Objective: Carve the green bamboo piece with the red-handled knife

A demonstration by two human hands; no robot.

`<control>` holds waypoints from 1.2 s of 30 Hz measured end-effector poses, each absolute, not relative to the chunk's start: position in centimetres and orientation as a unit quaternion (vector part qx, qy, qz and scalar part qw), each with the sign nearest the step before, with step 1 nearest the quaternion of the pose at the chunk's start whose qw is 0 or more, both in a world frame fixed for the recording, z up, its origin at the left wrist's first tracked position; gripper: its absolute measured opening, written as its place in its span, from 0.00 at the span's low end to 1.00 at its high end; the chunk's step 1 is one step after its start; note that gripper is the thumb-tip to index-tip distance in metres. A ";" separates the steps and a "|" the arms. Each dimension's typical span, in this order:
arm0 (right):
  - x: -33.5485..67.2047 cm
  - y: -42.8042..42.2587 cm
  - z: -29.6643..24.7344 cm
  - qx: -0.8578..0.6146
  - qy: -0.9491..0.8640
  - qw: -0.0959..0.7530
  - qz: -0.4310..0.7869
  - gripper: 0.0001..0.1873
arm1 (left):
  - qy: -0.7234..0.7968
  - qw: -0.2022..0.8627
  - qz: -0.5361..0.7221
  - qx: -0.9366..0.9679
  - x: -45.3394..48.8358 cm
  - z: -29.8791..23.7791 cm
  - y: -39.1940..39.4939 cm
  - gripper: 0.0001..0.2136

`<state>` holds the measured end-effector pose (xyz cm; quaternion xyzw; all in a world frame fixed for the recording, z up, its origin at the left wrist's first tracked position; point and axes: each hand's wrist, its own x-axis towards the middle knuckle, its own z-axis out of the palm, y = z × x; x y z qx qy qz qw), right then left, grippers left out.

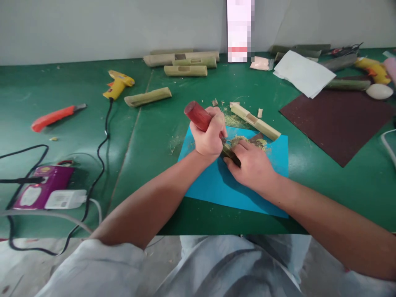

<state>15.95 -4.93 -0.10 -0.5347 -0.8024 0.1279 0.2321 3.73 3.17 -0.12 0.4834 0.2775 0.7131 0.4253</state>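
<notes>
- Two bare hands of yours work over the blue sheet [204,183] on the green table [148,136].
- Your left hand [209,134] is closed in a fist around a tool with a red handle [198,116], its butt tilted up and away to the left; the working end points down at the bamboo piece, and you cannot tell how deep it sits.
- Your right hand [255,165] grips that dark green bamboo piece [229,153], thumb on the near side, holding it above the blue sheet, just beside the left fist.
- Pale shavings [234,120] lie around your hands, on the sheet and on the table beyond.
- Just past your right hand, a notched bamboo length [256,121] lies slanted, its near end over the sheet's edge.
- Off to your left rest a yellow glue gun [116,86] and an orange-red cutter [55,118].
- To your right, white paper [303,73] overlaps a dark brown sheet [343,123].
</notes>
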 end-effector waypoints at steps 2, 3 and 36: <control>16.1 -4.9 -0.1 -0.538 -0.799 0.234 0.129 0.09 | 0.272 0.438 0.704 0.489 3.7 -0.3 3.2 0.19; 16.1 -4.8 -0.1 -0.538 -0.799 0.235 0.128 0.09 | 0.267 0.442 0.704 0.488 3.7 -0.4 3.2 0.20; 16.1 -4.9 0.2 -0.539 -0.810 0.209 0.099 0.09 | 0.287 0.338 0.737 0.510 3.6 0.1 3.4 0.15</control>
